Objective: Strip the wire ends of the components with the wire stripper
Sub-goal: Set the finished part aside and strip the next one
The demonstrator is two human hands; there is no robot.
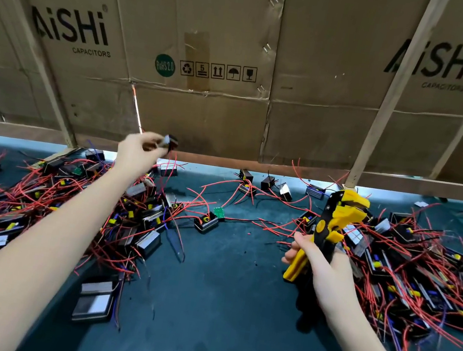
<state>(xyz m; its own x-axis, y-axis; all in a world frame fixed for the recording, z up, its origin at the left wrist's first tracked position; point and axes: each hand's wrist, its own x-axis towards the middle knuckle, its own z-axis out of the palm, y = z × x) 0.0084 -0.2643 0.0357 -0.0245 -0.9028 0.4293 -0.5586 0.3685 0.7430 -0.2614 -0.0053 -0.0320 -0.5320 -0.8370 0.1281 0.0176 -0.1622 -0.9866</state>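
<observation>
Dark teal table (216, 308), flattened AiSHi cardboard boxes (212, 52) as back wall, pale wooden battens (393, 88) across them

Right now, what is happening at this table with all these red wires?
A person is stripping wire ends. The right hand grips a yellow and black wire stripper, raised above the blue table, with no wire in it. The left hand holds one small component up in the air, far from the tool. Piles of components with red wires lie on both sides.
</observation>
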